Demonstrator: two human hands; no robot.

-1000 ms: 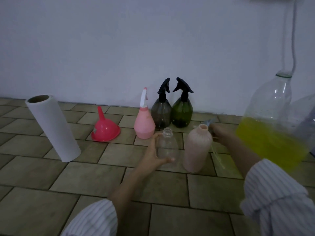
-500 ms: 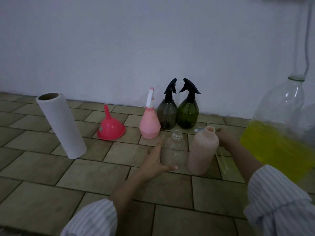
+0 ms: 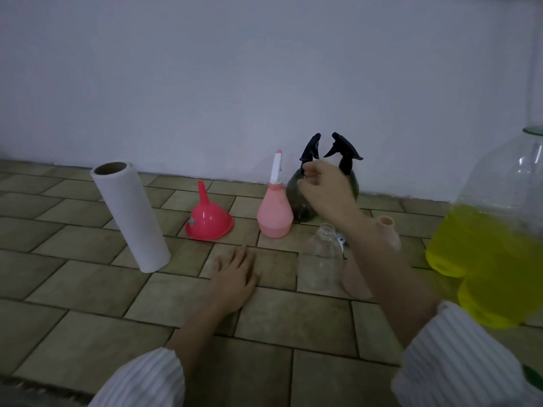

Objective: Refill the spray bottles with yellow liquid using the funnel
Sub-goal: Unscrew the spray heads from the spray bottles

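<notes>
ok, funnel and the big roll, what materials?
Funnel: likely moulded plastic, uniform red-pink with a soft sheen, small label on its side. Roll: looks like paper towel, matte white, wound on a brown cardboard-looking core visible at the top.

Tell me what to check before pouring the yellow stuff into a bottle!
1. Clear bottle has its top off: ok.
2. Peach bottle has its top off: ok.
3. Red funnel sits in a bottle neck: not ok, it stands upside down on the floor.
4. A hand steadies the bottle: not ok, left hand lies flat on the tiles.
5. Right hand is free: cannot tell, it is at the dark spray bottle.
6. Big jug has yellow liquid: ok.
</notes>
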